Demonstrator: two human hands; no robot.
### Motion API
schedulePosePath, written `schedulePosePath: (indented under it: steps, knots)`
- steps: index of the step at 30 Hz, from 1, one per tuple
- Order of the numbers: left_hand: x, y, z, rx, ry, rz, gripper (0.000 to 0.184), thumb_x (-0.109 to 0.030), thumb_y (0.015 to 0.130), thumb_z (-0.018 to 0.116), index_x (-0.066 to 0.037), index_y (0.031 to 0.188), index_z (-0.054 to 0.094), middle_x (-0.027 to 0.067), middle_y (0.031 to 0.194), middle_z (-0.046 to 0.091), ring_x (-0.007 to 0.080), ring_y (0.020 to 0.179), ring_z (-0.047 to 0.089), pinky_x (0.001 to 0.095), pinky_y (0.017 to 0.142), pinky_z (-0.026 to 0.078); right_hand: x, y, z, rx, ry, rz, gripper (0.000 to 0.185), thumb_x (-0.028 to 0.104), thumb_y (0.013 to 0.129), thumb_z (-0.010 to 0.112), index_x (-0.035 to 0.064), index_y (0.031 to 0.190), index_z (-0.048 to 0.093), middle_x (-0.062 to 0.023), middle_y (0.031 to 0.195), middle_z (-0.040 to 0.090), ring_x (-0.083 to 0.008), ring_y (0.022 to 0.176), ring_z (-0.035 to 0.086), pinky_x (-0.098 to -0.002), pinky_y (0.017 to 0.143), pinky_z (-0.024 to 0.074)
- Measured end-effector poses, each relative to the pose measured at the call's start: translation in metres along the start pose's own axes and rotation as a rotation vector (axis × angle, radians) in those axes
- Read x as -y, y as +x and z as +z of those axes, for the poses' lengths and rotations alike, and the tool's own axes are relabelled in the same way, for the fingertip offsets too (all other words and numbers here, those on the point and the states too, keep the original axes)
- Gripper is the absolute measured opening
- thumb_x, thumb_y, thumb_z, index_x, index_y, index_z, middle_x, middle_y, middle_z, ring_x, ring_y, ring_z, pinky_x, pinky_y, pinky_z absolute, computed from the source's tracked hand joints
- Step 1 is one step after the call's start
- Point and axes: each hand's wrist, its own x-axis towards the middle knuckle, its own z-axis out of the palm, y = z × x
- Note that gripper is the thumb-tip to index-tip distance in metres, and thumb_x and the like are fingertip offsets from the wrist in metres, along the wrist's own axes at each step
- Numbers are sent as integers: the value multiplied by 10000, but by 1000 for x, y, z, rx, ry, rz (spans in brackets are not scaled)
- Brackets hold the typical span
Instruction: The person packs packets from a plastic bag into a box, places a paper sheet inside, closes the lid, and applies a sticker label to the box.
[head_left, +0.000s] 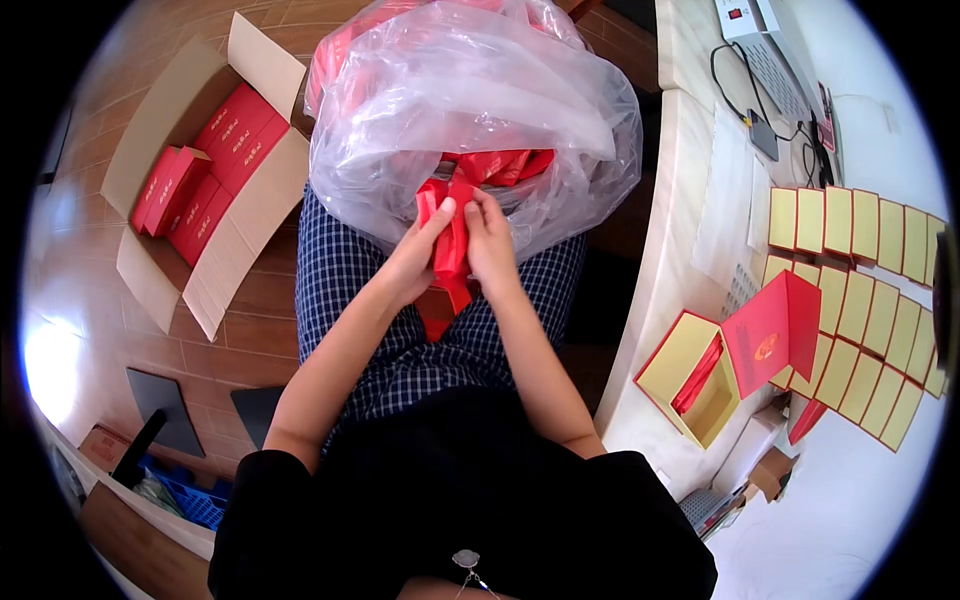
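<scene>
In front of my lap, my left hand (412, 252) is closed round the left side of a shiny red packet (452, 240), thumb on top. From the right, my right hand (490, 240) grips the same packet with curled fingers. A narrow red end hangs down between the wrists. Just beyond my fingers, more red packets (508, 166) show in the mouth of a big clear plastic bag (460, 85). The bag rests over my knees, and its plastic blurs the other red things inside.
An opened cardboard carton (245, 265) on the left floor holds several red boxes (235, 135). On the right table (640, 330), an open red gift box (720, 405) contains one red packet. Rows of yellow box trays (850, 300) stand beyond it, near a grey machine (765, 60) with cables.
</scene>
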Motion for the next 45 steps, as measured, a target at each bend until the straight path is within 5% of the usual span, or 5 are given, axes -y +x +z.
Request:
schedulePosePath:
  steps: [11,19,27,39,45]
  knots:
    - [-30,-19,22,11,-208,1,489,-467,951,513,-56,1214,517,144,1145,602,237,1009,625,377,877,526,64,-41,-6,290,-482,-619,816,492,764,689,15,1377,439,-161,1435,416,-348,1379,291,-455,1126,199]
    - [-25,-21,18,47,-317,-24,528,-504,959,465,-28,1181,523,125,1082,617,219,948,630,358,856,524,64,-41,-1,62,-353,-872,439,290,646,828,29,959,666,-98,1040,661,-293,978,575,-411,912,439]
    - [-33,-15,21,-31,-277,67,440,-453,938,547,-35,1076,530,99,924,612,188,775,606,320,717,530,46,-56,5,-37,-247,-988,300,157,684,837,44,767,571,-83,822,602,-202,646,548,-289,576,441]
    - [-28,-25,29,-198,169,205,611,-254,932,607,-135,1377,206,77,1109,515,201,980,577,377,807,522,43,-36,-7,144,-49,-461,299,158,867,664,16,1111,565,-32,845,515,-128,706,472,-259,635,412]
    - [-23,-18,12,-120,145,194,746,-232,904,638,-129,1424,112,118,1118,521,223,939,614,367,785,538,-39,104,-23,-390,-1,266,533,215,873,665,-22,1282,420,-158,1007,632,-215,875,619,-309,785,487]
